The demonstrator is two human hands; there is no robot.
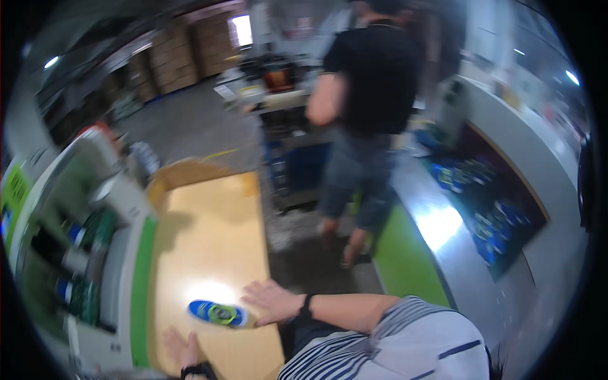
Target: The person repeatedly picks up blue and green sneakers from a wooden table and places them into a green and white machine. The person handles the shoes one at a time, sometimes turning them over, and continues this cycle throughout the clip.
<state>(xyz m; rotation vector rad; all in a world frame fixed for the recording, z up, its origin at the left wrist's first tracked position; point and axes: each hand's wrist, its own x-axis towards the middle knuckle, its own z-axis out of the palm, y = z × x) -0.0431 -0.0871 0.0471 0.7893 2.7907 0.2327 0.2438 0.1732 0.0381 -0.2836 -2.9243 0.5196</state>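
Observation:
A blue insole with a yellow-green centre (218,313) lies flat on the pale wooden table (209,240) near its front edge. My right hand (271,301) rests palm down on the table just right of the insole, fingers spread, its fingertips at the insole's right end. A black band sits on that wrist, and the striped sleeve follows behind it. My left hand (180,346) lies on the table below and left of the insole, a little apart from it and holding nothing. It also wears a black wrist strap.
A white and green machine (88,240) stands along the table's left side. A person in a black shirt (370,82) stands ahead beside a cluttered bench. A dark bin of blue insoles (494,202) lies to the right. Cardboard boxes (183,54) are stacked at the back.

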